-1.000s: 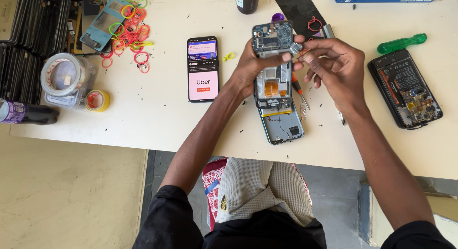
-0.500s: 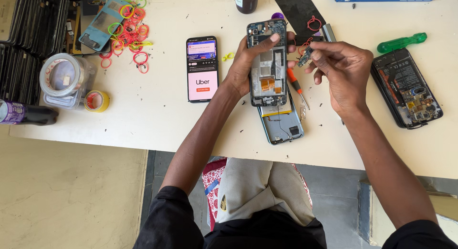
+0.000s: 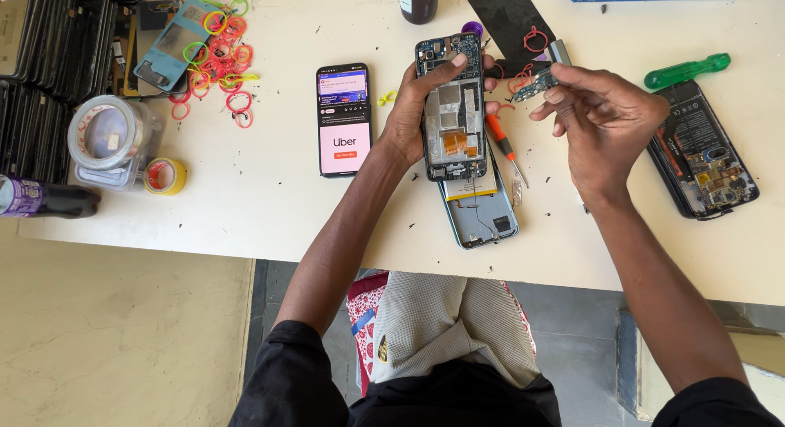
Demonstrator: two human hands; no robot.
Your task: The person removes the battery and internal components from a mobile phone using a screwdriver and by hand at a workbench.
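Note:
My left hand (image 3: pixel 415 108) grips an opened phone body (image 3: pixel 451 108) with bare circuit boards and an orange flex cable, held just above the white table (image 3: pixel 245 198). My right hand (image 3: pixel 601 120) pinches a small dark circuit board (image 3: pixel 536 85) between thumb and fingers, to the right of the phone's top. Under the phone lies its teal back cover (image 3: pixel 478 214), inner side up. A red-handled screwdriver (image 3: pixel 500 141) rests between my hands.
A lit phone (image 3: pixel 343 120) lies left of my left hand. Another opened phone (image 3: pixel 703 153) and a green-handled screwdriver (image 3: pixel 687 69) lie at the right. Coloured rubber bands (image 3: pixel 217 55), a tape-filled jar (image 3: pixel 110 141), a yellow tape roll (image 3: pixel 166 175) and a dark bottle (image 3: pixel 419 2) stand farther off.
My right hand has drawn the small circuit board up and to the right, away from the phone body. My left hand has shifted the phone body slightly up the table.

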